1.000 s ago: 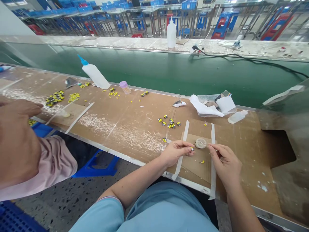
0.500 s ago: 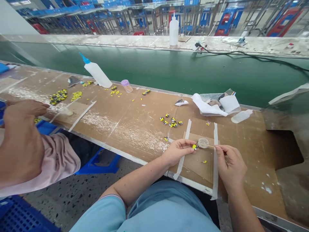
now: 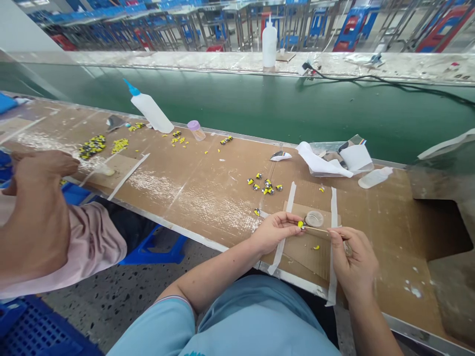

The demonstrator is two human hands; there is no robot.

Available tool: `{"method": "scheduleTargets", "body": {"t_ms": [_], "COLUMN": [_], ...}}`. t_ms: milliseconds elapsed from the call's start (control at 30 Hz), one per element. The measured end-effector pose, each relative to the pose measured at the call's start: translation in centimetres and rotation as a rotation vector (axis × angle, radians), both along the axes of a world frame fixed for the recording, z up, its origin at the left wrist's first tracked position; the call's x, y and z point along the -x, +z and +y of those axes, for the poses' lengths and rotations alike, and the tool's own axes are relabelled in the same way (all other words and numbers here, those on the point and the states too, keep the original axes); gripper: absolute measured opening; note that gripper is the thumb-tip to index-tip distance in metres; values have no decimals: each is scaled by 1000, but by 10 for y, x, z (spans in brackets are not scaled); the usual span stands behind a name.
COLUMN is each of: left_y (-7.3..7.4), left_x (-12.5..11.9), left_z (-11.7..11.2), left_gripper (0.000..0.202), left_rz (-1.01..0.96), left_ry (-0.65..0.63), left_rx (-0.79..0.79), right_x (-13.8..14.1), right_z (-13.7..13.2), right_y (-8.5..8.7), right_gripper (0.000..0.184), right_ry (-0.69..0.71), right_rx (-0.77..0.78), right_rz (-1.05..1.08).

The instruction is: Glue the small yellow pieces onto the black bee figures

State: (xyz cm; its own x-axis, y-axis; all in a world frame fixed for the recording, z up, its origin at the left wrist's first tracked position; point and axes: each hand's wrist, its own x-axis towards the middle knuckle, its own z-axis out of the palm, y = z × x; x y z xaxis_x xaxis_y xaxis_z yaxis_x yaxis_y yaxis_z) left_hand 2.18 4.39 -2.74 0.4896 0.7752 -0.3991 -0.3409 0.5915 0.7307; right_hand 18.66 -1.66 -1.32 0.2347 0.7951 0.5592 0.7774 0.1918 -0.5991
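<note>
Between the thumb and fingers of my left hand (image 3: 277, 232) is a small yellow and black piece (image 3: 300, 224). My right hand (image 3: 354, 254) pinches a thin wooden stick (image 3: 317, 229), and the stick's tip meets the piece. Just behind the stick sits a small round clear dish (image 3: 313, 218) on a taped cardboard pad (image 3: 306, 257). A tiny yellow curved part (image 3: 316, 247) lies on the pad below the stick. Several similar yellow and black pieces (image 3: 267, 186) lie on the bench beyond my left hand.
A plastic tray with white paper (image 3: 326, 160) and a small white bottle (image 3: 374, 178) stand at the back right. Leftward are a blue-tipped bottle (image 3: 154, 113), a purple-lidded jar (image 3: 196, 130) and more pieces (image 3: 92, 147). A co-worker's arm (image 3: 40, 207) rests at the left.
My right hand has brought the stick's tip from the round dish down to the piece in my left hand. The left hand keeps its hold.
</note>
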Motion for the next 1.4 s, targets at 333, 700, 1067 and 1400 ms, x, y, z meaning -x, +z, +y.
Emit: {"method": "scheduleTargets", "body": {"t_ms": [333,700,1067,1400], "left_y": [-3,-2,-3,-6], "left_x": [0,0,0,1], "left_z": [-1,-1,-2,-1], "left_gripper": [46,46,42,44], "left_rz": [1,25,81,51], "left_ry": [-1,-20,-24,2], "left_rx": [-27,-79,-158,-125], "right_x": [2,-4,-20,-15], "right_z": [0,-2,11,2], "right_y": [4,6,0,1], "right_gripper": [23,20,26,21], "right_ry": [8,12,-32,-74], "right_rx": [-60,-54,-51,-23], "right_rz": [-132,-106,-283,-55]}}
